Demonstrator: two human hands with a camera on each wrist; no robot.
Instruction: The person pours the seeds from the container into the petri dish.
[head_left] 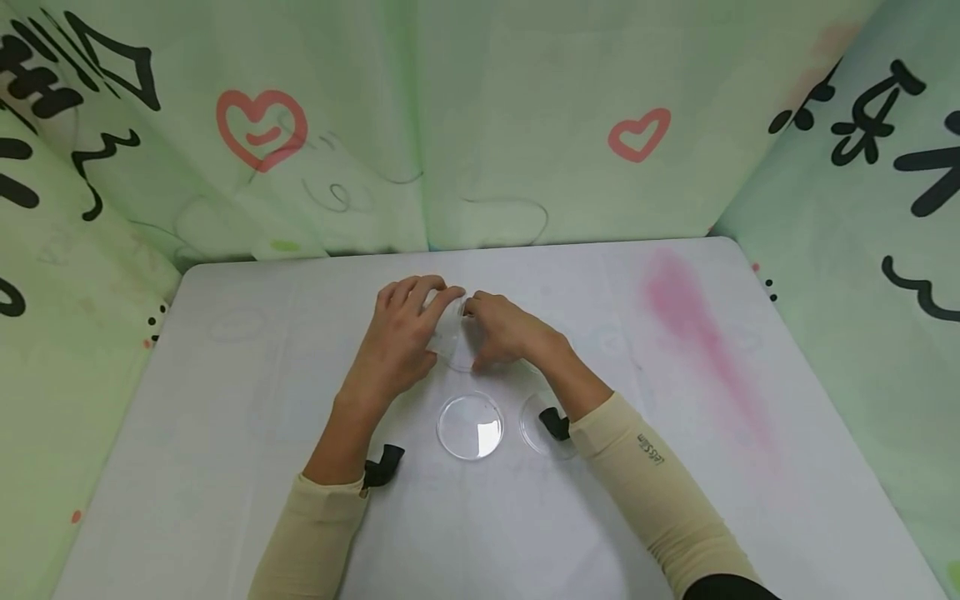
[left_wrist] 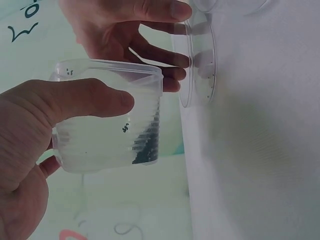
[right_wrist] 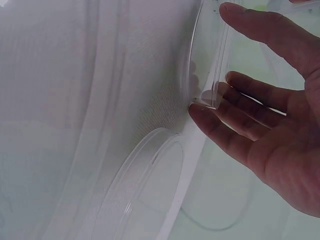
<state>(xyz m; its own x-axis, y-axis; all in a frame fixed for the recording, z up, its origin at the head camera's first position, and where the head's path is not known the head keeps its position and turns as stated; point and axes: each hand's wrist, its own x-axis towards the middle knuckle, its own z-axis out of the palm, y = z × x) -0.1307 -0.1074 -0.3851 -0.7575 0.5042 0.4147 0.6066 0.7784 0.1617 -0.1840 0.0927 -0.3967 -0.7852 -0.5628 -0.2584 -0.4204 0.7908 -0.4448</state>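
Observation:
My left hand [head_left: 401, 337] grips a small clear plastic box [left_wrist: 105, 135], thumb along one side. A dark, ridged patch shows at one corner of the box, with tiny dark marks on its wall. Beside it, my right hand [head_left: 502, 329] spans a clear petri dish [right_wrist: 207, 55] by its rim, with thumb and fingertips on opposite edges. A few tiny dark specks are visible in that dish in the left wrist view. The box is tilted near the dish, apart from it. In the head view the hands partly hide both.
A second petri dish [head_left: 470, 427] lies on the white table [head_left: 240, 400] nearer the person. Another clear round dish [head_left: 531, 427] is partly covered by the right wrist's black strap mount [head_left: 555, 423]. Pale green curtains [head_left: 480, 125] surround the table's back and sides.

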